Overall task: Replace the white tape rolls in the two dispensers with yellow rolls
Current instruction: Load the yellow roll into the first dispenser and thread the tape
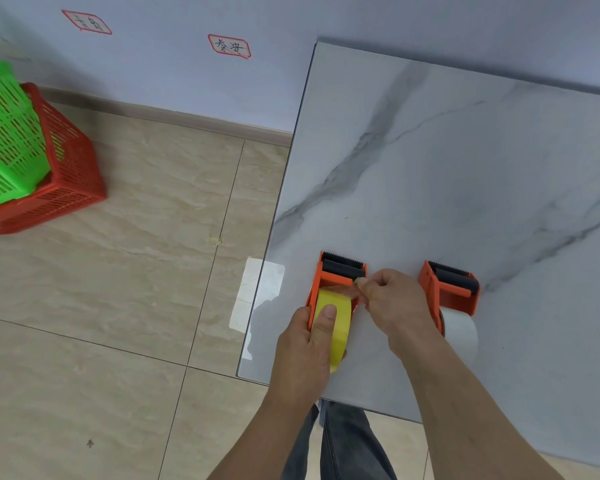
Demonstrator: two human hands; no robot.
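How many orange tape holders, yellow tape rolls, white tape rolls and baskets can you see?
Orange dispensers: 2, the left one and the right one
Yellow tape rolls: 1, in the left dispenser
White tape rolls: 1, in the right dispenser
Baskets: 2, green sitting in red
Total: 6

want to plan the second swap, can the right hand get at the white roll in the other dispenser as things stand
Probably yes. The white roll sits in the right dispenser just beside the right hand, with bare table around it. But that hand is busy pinching the tape end at the left dispenser and must let go first.
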